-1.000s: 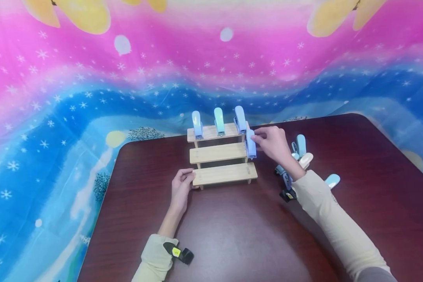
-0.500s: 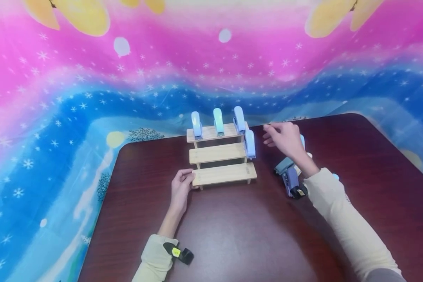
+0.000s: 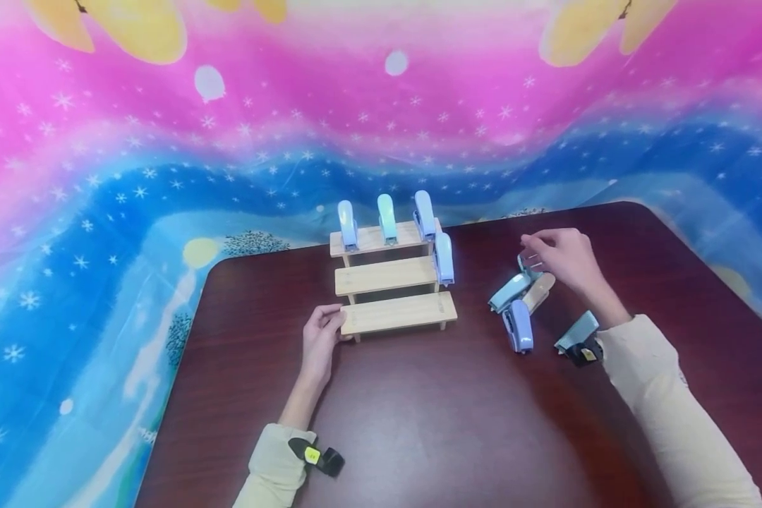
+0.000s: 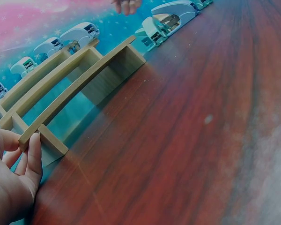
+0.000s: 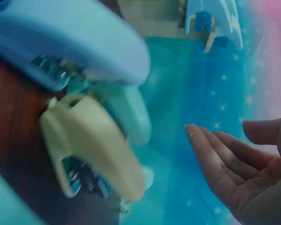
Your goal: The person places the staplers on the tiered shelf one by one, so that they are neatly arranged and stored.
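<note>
My left hand (image 3: 320,346) pinches the left end of the lowest tier of a three-tier wooden rack (image 3: 396,315), thumb above and fingers below in the left wrist view. On the top tier stand three small staplers: a blue one (image 3: 347,224), a mint one (image 3: 387,220) and a lavender one (image 3: 424,214). Another lavender stapler (image 3: 444,258) stands at the middle tier's right end. Over the loose staplers on the right hovers my right hand (image 3: 568,257), fingers extended and thumb apart, holding nothing. Nearest it are a cream stapler (image 5: 96,145) and a partly hidden teal stapler (image 3: 530,265).
Beside the cream stapler lie a teal stapler (image 3: 509,292) and a lavender stapler (image 3: 519,327). Another teal stapler (image 3: 579,330) lies near the right wrist camera (image 3: 588,353). A colourful cloth (image 3: 381,127) hangs behind the dark wooden table (image 3: 406,409).
My right hand has let go of the lavender stapler at the middle tier and moved right, over the loose staplers. The left hand keeps its hold on the rack.
</note>
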Available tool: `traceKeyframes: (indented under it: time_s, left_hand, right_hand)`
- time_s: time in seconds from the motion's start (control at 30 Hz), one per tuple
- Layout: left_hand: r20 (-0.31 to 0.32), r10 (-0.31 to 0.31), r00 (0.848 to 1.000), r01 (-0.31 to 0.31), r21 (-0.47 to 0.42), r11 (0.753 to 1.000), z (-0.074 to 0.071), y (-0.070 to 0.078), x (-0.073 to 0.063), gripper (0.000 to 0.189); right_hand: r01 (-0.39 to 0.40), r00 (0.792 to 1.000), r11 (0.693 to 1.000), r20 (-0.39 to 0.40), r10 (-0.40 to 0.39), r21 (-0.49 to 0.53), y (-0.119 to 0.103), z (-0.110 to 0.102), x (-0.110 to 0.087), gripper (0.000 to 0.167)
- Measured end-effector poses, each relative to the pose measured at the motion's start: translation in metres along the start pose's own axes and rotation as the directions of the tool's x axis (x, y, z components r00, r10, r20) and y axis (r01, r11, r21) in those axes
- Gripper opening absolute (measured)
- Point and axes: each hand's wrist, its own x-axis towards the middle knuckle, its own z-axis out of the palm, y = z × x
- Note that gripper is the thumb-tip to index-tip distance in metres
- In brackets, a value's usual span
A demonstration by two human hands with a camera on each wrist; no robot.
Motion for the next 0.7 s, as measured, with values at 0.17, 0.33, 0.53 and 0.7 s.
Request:
traceKeyframes:
  time_s: [0.17,0.33,0.53,0.7]
  left_hand:
    - [0.008,0.001,1.0,-0.001,0.003,1.0,-0.001,0.0,0.0,0.023]
    - [0.012,0.007,1.0,-0.007,0.004,1.0,-0.001,0.0,0.001,0.024]
    - [0.009,0.004,1.0,-0.004,0.006,1.0,-0.001,-0.001,0.001,0.023]
    - [0.006,0.004,1.0,-0.004,0.001,1.0,-0.001,-0.001,0.0,0.023]
  right_hand:
    - [-0.035,0.999,0.999,-0.01,0.035,-0.031,0.013,-0.007,-0.007,0.047]
    - [-0.06,0.998,0.993,-0.036,0.056,-0.098,0.026,-0.011,-0.012,0.045]
    - [-0.073,0.996,0.982,-0.062,0.063,-0.176,0.041,-0.015,-0.015,0.042]
    - [-0.115,0.991,0.983,0.05,0.123,-0.141,0.052,-0.017,-0.018,0.047]
